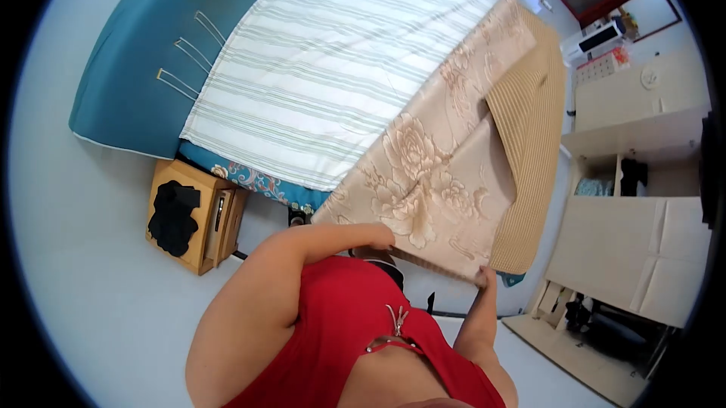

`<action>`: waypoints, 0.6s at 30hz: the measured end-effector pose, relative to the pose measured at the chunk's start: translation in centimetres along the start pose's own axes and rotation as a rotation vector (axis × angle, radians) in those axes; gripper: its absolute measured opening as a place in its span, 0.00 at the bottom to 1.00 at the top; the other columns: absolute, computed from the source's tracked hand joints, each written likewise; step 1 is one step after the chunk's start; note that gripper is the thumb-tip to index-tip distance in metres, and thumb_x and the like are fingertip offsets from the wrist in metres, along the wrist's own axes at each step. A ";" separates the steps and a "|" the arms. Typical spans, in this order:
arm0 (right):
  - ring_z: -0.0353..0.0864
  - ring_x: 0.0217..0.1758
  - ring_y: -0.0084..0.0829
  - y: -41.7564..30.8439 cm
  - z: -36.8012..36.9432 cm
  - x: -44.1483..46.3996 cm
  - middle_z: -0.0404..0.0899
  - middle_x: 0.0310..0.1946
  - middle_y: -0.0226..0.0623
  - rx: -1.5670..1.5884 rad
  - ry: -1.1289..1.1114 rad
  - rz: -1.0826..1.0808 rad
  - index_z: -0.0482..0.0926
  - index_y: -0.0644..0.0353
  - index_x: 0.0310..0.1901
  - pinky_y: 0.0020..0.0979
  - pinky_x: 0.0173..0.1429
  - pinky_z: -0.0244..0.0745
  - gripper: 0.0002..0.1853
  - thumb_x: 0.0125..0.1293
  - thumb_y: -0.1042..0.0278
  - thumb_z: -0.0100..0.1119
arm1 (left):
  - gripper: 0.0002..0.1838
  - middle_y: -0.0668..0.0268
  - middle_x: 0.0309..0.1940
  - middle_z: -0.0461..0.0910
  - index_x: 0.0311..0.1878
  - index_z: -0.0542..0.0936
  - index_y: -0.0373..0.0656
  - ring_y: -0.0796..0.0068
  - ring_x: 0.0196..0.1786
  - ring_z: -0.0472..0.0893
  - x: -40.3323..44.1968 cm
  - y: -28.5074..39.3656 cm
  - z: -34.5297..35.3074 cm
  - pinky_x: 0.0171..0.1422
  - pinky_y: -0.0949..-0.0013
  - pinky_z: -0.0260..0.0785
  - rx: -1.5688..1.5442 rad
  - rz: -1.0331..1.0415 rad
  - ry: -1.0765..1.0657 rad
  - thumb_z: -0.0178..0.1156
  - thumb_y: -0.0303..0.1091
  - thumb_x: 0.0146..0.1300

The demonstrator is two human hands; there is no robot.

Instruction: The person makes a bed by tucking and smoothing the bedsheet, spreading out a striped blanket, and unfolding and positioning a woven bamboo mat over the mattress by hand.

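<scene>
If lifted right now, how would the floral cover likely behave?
The floral cover is probably floppy, given its soft creases. It may drag rather than lift cleanly, since much of it rests on the bed.

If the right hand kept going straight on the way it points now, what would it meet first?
Most likely the flowered cover: the right hand is already at its near edge. How much gap remains, if any, is unclear from this single view.
</scene>
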State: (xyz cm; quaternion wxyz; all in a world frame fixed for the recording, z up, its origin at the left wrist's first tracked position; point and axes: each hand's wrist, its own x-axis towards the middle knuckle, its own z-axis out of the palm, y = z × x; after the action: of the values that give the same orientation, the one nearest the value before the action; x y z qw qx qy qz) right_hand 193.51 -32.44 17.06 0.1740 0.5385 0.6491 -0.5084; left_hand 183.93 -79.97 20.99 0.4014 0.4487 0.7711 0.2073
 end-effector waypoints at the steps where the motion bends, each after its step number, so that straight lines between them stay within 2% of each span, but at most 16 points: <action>1: 0.79 0.40 0.37 -4.6 3.4 -3.8 0.79 0.39 0.41 0.265 0.015 0.045 0.76 0.62 0.46 0.38 0.35 0.74 0.17 0.59 0.61 0.56 | 0.14 0.54 0.36 0.80 0.38 0.82 0.46 0.52 0.42 0.78 -1.6 -1.9 -0.5 0.46 0.55 0.70 -0.042 -0.062 0.100 0.54 0.44 0.58; 2: 0.79 0.40 0.36 -8.6 7.1 -7.3 0.79 0.40 0.40 0.532 0.019 0.095 0.76 0.61 0.45 0.37 0.34 0.74 0.17 0.59 0.59 0.57 | 0.15 0.54 0.36 0.80 0.38 0.82 0.45 0.51 0.41 0.78 -3.4 -3.8 -0.7 0.46 0.54 0.70 -0.086 -0.121 0.195 0.53 0.44 0.58; 3: 0.81 0.38 0.33 -11.0 8.2 -3.7 0.79 0.40 0.39 0.532 -0.067 0.084 0.77 0.59 0.44 0.35 0.40 0.80 0.13 0.63 0.62 0.55 | 0.14 0.53 0.35 0.79 0.37 0.81 0.44 0.50 0.40 0.78 -5.4 -5.8 -0.9 0.45 0.53 0.69 -0.247 -0.122 0.398 0.53 0.43 0.59; 5: 0.80 0.39 0.33 -20.0 15.7 -3.3 0.79 0.40 0.40 0.475 -0.233 -0.119 0.75 0.65 0.44 0.35 0.40 0.80 0.13 0.64 0.64 0.52 | 0.14 0.53 0.35 0.79 0.37 0.80 0.43 0.50 0.40 0.78 -9.1 -10.0 -1.8 0.44 0.52 0.69 -0.228 -0.173 0.713 0.52 0.42 0.59; 6: 0.80 0.40 0.36 -25.8 21.9 -5.1 0.78 0.41 0.42 0.390 -0.290 -0.224 0.74 0.66 0.46 0.36 0.40 0.80 0.16 0.65 0.62 0.49 | 0.13 0.53 0.34 0.79 0.37 0.80 0.42 0.50 0.40 0.78 -12.0 -11.4 -3.3 0.44 0.52 0.69 -0.280 -0.287 0.743 0.51 0.41 0.59; 7: 0.79 0.42 0.39 -31.4 28.3 -5.0 0.78 0.43 0.45 0.544 -0.258 -0.222 0.73 0.66 0.48 0.36 0.42 0.79 0.17 0.66 0.61 0.47 | 0.13 0.52 0.34 0.79 0.36 0.80 0.42 0.50 0.40 0.78 -15.7 -12.4 -5.2 0.44 0.52 0.68 -0.336 -0.402 0.769 0.51 0.40 0.59; 8: 0.78 0.42 0.39 -36.9 36.8 -3.9 0.77 0.43 0.46 0.554 -0.590 -0.402 0.72 0.66 0.50 0.35 0.43 0.78 0.17 0.66 0.63 0.47 | 0.16 0.50 0.33 0.79 0.34 0.80 0.40 0.49 0.39 0.78 -19.2 -13.9 -6.5 0.43 0.52 0.68 -0.361 -0.484 0.922 0.48 0.42 0.61; 9: 0.78 0.39 0.37 -41.1 45.0 -15.8 0.77 0.40 0.44 0.476 -0.342 -0.514 0.72 0.66 0.49 0.33 0.45 0.77 0.16 0.65 0.64 0.49 | 0.20 0.47 0.31 0.78 0.32 0.79 0.38 0.48 0.37 0.77 -20.0 -18.6 -4.5 0.42 0.52 0.68 -0.621 -0.575 1.125 0.46 0.45 0.64; 10: 0.78 0.37 0.36 -43.5 53.3 -22.6 0.77 0.38 0.42 0.240 -0.215 -0.601 0.73 0.66 0.47 0.33 0.41 0.76 0.15 0.64 0.63 0.48 | 0.23 0.45 0.30 0.78 0.32 0.78 0.35 0.46 0.36 0.77 -25.2 -18.8 -6.3 0.42 0.52 0.67 -0.778 -0.693 1.141 0.43 0.47 0.66; 11: 0.78 0.36 0.37 -45.5 61.2 -24.9 0.77 0.35 0.43 -0.287 -0.118 -0.710 0.75 0.66 0.41 0.37 0.36 0.75 0.14 0.64 0.64 0.47 | 0.24 0.44 0.29 0.77 0.32 0.77 0.33 0.45 0.36 0.77 -27.3 -22.1 -4.6 0.41 0.52 0.67 -0.854 -0.732 1.229 0.43 0.47 0.66; 12: 0.78 0.33 0.38 -45.0 68.3 -32.1 0.77 0.33 0.46 -0.345 -0.086 -0.893 0.76 0.67 0.37 0.40 0.32 0.73 0.14 0.64 0.65 0.43 | 0.24 0.44 0.29 0.77 0.33 0.77 0.33 0.45 0.35 0.76 -29.4 -24.9 -2.7 0.40 0.51 0.66 -0.830 -0.857 1.339 0.44 0.47 0.66; 13: 0.78 0.31 0.38 -43.4 73.2 -39.5 0.77 0.31 0.48 -0.361 -0.289 -0.850 0.75 0.67 0.35 0.40 0.31 0.73 0.14 0.64 0.66 0.42 | 0.21 0.45 0.33 0.77 0.36 0.76 0.32 0.48 0.38 0.76 -32.4 -26.5 -1.5 0.42 0.53 0.66 -0.775 -0.981 1.359 0.45 0.44 0.67; 14: 0.78 0.31 0.40 -40.9 79.9 -40.6 0.77 0.30 0.48 -0.536 -0.295 -1.050 0.76 0.67 0.33 0.42 0.31 0.73 0.14 0.64 0.66 0.42 | 0.18 0.51 0.42 0.77 0.44 0.75 0.33 0.55 0.44 0.76 -34.3 -28.9 1.6 0.47 0.58 0.66 -1.086 -0.905 1.579 0.47 0.41 0.67; 16: 0.78 0.37 0.42 -34.5 88.1 -46.4 0.77 0.36 0.49 -0.605 -0.539 -1.298 0.77 0.66 0.37 0.42 0.41 0.72 0.13 0.64 0.67 0.43 | 0.18 0.59 0.52 0.72 0.57 0.70 0.36 0.65 0.49 0.72 -40.8 -27.2 1.2 0.52 0.64 0.65 -1.912 -0.748 1.691 0.46 0.35 0.69; 17: 0.77 0.40 0.42 -30.9 91.0 -48.6 0.77 0.39 0.49 -0.613 -0.674 -1.426 0.78 0.65 0.39 0.43 0.45 0.71 0.13 0.63 0.67 0.44 | 0.19 0.60 0.54 0.71 0.60 0.68 0.39 0.67 0.49 0.72 -41.7 -29.0 4.9 0.53 0.65 0.66 -1.921 -0.845 1.761 0.44 0.36 0.70; 18: 0.77 0.44 0.43 -27.4 94.0 -49.5 0.78 0.42 0.50 -0.620 -0.787 -1.581 0.78 0.64 0.41 0.43 0.50 0.71 0.14 0.63 0.68 0.44 | 0.20 0.60 0.56 0.69 0.63 0.64 0.41 0.65 0.52 0.71 -43.1 -26.4 3.8 0.57 0.65 0.65 -2.023 -1.096 1.709 0.43 0.38 0.71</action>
State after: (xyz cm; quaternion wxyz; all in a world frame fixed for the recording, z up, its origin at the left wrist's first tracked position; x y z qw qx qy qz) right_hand 157.07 -135.29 28.55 0.1205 -0.3406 0.8279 -0.4291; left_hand 184.99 -130.64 19.41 -0.0083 -0.6335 0.3680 0.6806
